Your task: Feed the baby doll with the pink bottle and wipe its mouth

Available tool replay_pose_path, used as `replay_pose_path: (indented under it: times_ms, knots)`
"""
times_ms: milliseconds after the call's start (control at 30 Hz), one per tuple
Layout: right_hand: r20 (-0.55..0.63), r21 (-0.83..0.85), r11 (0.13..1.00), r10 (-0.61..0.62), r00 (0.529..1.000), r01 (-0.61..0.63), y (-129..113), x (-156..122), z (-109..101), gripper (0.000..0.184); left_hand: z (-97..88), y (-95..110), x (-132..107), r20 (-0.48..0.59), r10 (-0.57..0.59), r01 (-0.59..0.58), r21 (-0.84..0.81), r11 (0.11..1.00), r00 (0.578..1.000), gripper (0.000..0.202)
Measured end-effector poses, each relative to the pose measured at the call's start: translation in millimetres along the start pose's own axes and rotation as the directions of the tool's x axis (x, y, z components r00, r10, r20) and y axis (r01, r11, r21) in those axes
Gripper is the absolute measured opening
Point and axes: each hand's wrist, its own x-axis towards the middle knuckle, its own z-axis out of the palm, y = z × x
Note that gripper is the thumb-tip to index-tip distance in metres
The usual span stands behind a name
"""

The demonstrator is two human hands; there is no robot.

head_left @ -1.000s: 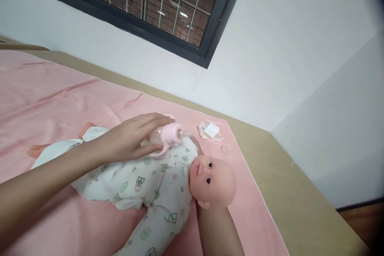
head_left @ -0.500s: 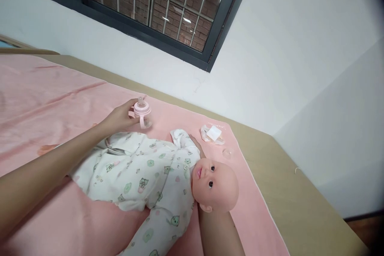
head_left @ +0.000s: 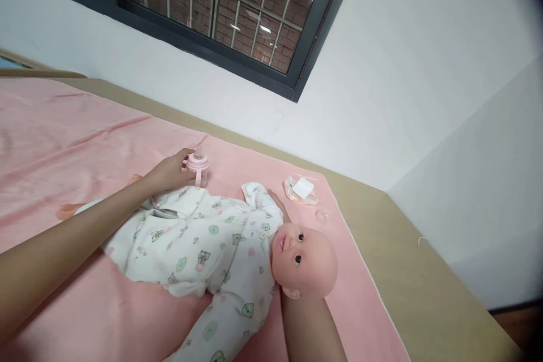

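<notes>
A baby doll in a white printed sleepsuit lies on its back on a pink blanket, its bare head to the right. My left hand reaches over the doll's body, fingers curled on a small pink baby bottle. The bottle stands upright on the blanket beyond the doll. My right forearm runs under the doll's head, which hides that hand and its fingers.
A white folded pad on a clear wrapper and a small clear cap lie on the blanket past the doll's head. The tan mattress ends at white walls. A barred window is above.
My left hand carried the bottle from near the doll's chest away to the far left and set it upright on the blanket. The doll and my right arm stayed put.
</notes>
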Motion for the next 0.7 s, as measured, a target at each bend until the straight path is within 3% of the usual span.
replay_pose_path:
  times_ms: [100, 200, 267, 367, 467, 500, 600, 633, 700]
  knots:
    - [-0.068, 0.058, 0.998, -0.023, 0.997, 0.027, 0.2, -1.4, -0.4, 0.032, 1.7, -6.5, -0.9, -0.006, 0.095, -0.095, -0.006, 0.995, 0.995, 0.079]
    - [-0.045, 0.013, 0.998, -0.061, 0.997, 0.062, 1.4, -3.1, -0.5, 0.035, -0.5, -14.9, -0.6, 0.020, 0.128, -0.129, 0.051, 0.990, 0.992, 0.091]
    - [-0.051, 0.011, 0.999, -0.051, 0.997, 0.051, 1.9, -3.9, -0.2, 0.039, -9.1, -17.0, 2.3, 0.026, 0.054, -0.057, 0.124, 0.991, 0.998, 0.105]
    - [-0.081, 0.046, 0.998, -0.049, 0.996, 0.053, 1.3, -4.1, 0.3, 0.041, -34.6, -2.8, 10.6, -0.092, -0.055, 0.075, 0.231, 0.970, 0.994, 0.114]
    - [-0.106, 0.111, 0.992, -0.045, 0.993, 0.057, 0.9, -4.1, 0.0, 0.046, -62.6, 40.8, 17.2, -0.204, -0.040, 0.075, 0.170, 0.983, 0.978, 0.098]
    - [-0.114, 0.138, 0.989, -0.039, 0.993, 0.055, 1.2, -4.4, -0.1, 0.048, -68.6, 60.4, 18.1, -0.187, -0.025, 0.046, 0.111, 0.993, 0.982, 0.090]
    - [-0.130, 0.168, 0.985, -0.020, 0.991, 0.042, 3.3, -7.1, 1.1, 0.053, -68.5, 122.5, 18.8, 0.010, 0.084, -0.083, -0.100, 0.992, 0.996, 0.054]
    - [-0.146, 0.153, 0.987, -0.018, 0.989, 0.040, 3.9, -8.8, 2.1, 0.052, -62.4, 141.3, 19.6, 0.096, 0.147, -0.128, -0.184, 0.975, 0.984, 0.047]
    - [-0.191, 0.094, 0.995, -0.014, 0.982, 0.032, 3.6, -13.2, 3.9, 0.048, -44.1, 172.9, 23.3, 0.241, 0.307, -0.223, -0.321, 0.920, 0.921, 0.043]
